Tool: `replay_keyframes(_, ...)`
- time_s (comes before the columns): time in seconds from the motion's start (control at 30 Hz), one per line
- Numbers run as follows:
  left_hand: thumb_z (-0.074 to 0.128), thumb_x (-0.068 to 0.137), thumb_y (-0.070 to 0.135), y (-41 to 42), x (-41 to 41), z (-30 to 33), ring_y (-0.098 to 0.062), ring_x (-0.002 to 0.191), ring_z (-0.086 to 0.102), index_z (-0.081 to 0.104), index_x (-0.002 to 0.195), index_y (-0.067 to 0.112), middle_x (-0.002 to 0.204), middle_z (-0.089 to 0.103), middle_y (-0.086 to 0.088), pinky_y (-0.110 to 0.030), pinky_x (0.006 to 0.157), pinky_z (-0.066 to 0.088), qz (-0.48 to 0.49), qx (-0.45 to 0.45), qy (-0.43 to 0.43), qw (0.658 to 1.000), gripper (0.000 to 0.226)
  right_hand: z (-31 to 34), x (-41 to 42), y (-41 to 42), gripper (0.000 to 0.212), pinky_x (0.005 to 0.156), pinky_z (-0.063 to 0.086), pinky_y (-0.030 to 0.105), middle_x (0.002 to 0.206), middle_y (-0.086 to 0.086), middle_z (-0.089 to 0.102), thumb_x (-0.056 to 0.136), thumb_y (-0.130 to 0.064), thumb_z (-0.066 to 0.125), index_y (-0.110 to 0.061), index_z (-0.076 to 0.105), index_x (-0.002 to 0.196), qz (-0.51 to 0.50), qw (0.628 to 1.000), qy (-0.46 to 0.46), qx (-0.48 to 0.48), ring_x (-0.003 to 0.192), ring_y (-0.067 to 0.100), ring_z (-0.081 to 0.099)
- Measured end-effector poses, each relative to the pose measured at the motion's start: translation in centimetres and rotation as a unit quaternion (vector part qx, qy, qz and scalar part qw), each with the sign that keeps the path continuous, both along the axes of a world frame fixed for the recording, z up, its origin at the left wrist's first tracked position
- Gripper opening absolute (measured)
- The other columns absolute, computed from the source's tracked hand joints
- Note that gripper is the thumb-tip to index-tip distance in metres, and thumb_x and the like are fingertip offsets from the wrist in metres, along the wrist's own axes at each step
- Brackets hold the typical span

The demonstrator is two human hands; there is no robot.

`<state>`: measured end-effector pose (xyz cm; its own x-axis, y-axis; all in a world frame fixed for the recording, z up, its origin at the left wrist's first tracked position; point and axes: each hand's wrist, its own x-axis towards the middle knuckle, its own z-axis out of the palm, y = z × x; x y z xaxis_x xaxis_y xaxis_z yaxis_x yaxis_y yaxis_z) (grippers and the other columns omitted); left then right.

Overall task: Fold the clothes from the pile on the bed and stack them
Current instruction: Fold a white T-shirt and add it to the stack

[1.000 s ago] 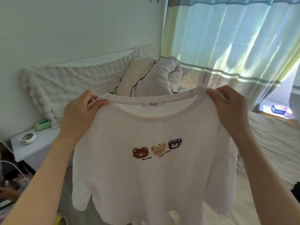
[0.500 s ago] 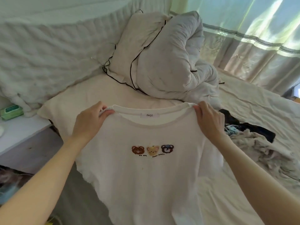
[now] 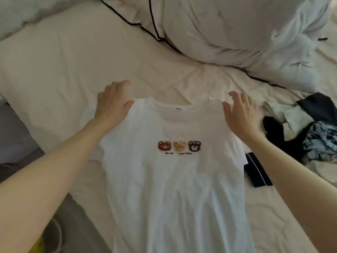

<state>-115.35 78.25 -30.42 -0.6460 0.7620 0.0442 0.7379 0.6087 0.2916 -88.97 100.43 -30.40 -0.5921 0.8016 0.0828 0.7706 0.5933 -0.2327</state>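
Observation:
A white T-shirt (image 3: 173,179) with three small bear faces printed on the chest lies flat, front up, on the cream bed sheet (image 3: 54,57). Its neckline points away from me. My left hand (image 3: 112,101) rests on the shirt's left shoulder with fingers spread and relaxed. My right hand (image 3: 240,114) sits over the right shoulder, fingers spread and slightly lifted. Neither hand grips the cloth. The pile of unfolded clothes (image 3: 310,136), dark and patterned pieces mixed with white ones, lies to the right of the shirt.
A rumpled white duvet (image 3: 246,33) and a pillow with black piping (image 3: 138,13) fill the far side of the bed. A folded dark garment with a white stripe (image 3: 257,170) lies just right of the shirt. The bed's left edge drops to a grey floor (image 3: 76,225).
The shirt went from being held up by its shoulders to lying flat on the bed. Both hands have let go of it and opened over the shoulders. My view tilted down.

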Motion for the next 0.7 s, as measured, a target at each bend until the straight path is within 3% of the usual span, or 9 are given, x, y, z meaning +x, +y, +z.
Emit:
replay_keyframes(0.13, 0.059, 0.090, 0.017, -5.7, 2.7, -5.1, -0.037, 0.129, 0.033, 0.037, 0.139, 0.007, 0.140, 0.039, -0.017, -0.048, 0.102, 0.028, 0.048, 0.014, -0.082, 0.995, 0.054, -5.0, 1.8, -5.3, 0.044, 0.109, 0.022, 0.044, 0.141, 0.012, 0.044, 0.097, -0.025, 0.047, -0.008, 0.044, 0.137, 0.063, 0.997, -0.030, -0.038, 0.134, 0.031, 0.035)
replay_keyframes(0.3, 0.062, 0.088, 0.017, -13.9, 7.5, -7.9, -0.037, 0.123, 0.038, 0.042, 0.131, 0.003, 0.134, 0.042, -0.020, -0.042, 0.103, 0.028, 0.204, 0.069, -0.104, 0.971, 0.050, -8.6, 4.7, -12.2, 0.043, 0.115, 0.012, 0.052, 0.147, 0.013, 0.040, 0.097, -0.022, 0.050, -0.007, 0.046, 0.137, 0.063, 0.992, -0.043, -0.104, 0.140, 0.032, 0.030)
replay_keyframes(0.33, 0.061, 0.089, 0.021, -15.1, 8.7, -8.3, -0.032, 0.120, 0.042, 0.040, 0.132, 0.005, 0.133, 0.042, -0.017, -0.039, 0.099, 0.033, 0.236, 0.087, -0.140, 0.958, 0.050, -9.0, 5.6, -13.4, 0.043, 0.115, 0.013, 0.054, 0.146, 0.014, 0.041, 0.096, -0.021, 0.051, -0.006, 0.047, 0.136, 0.052, 0.991, -0.044, -0.112, 0.139, 0.033, 0.031)
replay_keyframes(0.4, 0.058, 0.091, 0.025, -17.0, 11.3, -8.7, -0.019, 0.106, 0.050, 0.037, 0.135, 0.008, 0.128, 0.045, -0.010, -0.032, 0.089, 0.044, 0.317, 0.138, -0.271, 0.898, 0.051, -9.4, 7.8, -16.0, 0.043, 0.115, 0.012, 0.056, 0.145, 0.016, 0.042, 0.094, -0.019, 0.055, -0.005, 0.049, 0.134, 0.041, 0.990, -0.056, -0.126, 0.139, 0.035, 0.032)
replay_keyframes(0.47, 0.057, 0.092, 0.025, -18.5, 14.2, -9.4, -0.018, 0.099, 0.054, 0.042, 0.130, 0.009, 0.121, 0.052, -0.009, -0.035, 0.088, 0.048, 0.361, 0.123, -0.380, 0.843, 0.044, -9.5, 10.5, -18.6, 0.042, 0.114, 0.013, 0.056, 0.143, 0.017, 0.044, 0.093, -0.017, 0.057, -0.004, 0.052, 0.132, 0.034, 0.987, -0.069, -0.139, 0.138, 0.035, 0.034)
replay_keyframes(0.57, 0.059, 0.091, 0.025, -20.6, 18.2, -10.6, -0.024, 0.092, 0.057, 0.053, 0.107, 0.010, 0.103, 0.059, -0.007, -0.039, 0.082, 0.048, 0.343, 0.048, -0.433, 0.832, 0.023, -8.9, 14.6, -21.4, 0.039, 0.111, 0.022, 0.058, 0.138, 0.019, 0.049, 0.091, -0.011, 0.059, -0.001, 0.055, 0.128, -0.029, 0.986, -0.048, -0.156, 0.133, 0.037, 0.040)
replay_keyframes(0.63, 0.059, 0.091, 0.024, -21.8, 20.2, -10.8, -0.024, 0.084, 0.057, 0.056, 0.095, 0.001, 0.088, 0.060, -0.012, -0.044, 0.079, 0.046, 0.355, 0.055, -0.451, 0.817, 0.023, -8.4, 17.6, -22.8, 0.037, 0.106, 0.030, 0.057, 0.135, 0.021, 0.050, 0.090, -0.006, 0.059, 0.001, 0.055, 0.126, -0.085, 0.984, -0.032, -0.151, 0.125, 0.040, 0.046)
replay_keyframes(0.7, 0.059, 0.091, 0.023, -23.3, 22.2, -11.0, -0.028, 0.084, 0.059, 0.057, 0.091, -0.003, 0.087, 0.062, -0.019, -0.042, 0.080, 0.048, 0.360, 0.052, -0.475, 0.802, 0.026, -8.0, 20.9, -24.2, 0.036, 0.103, 0.034, 0.054, 0.133, 0.022, 0.051, 0.090, -0.004, 0.058, 0.002, 0.055, 0.125, -0.144, 0.977, -0.026, -0.155, 0.122, 0.041, 0.048)
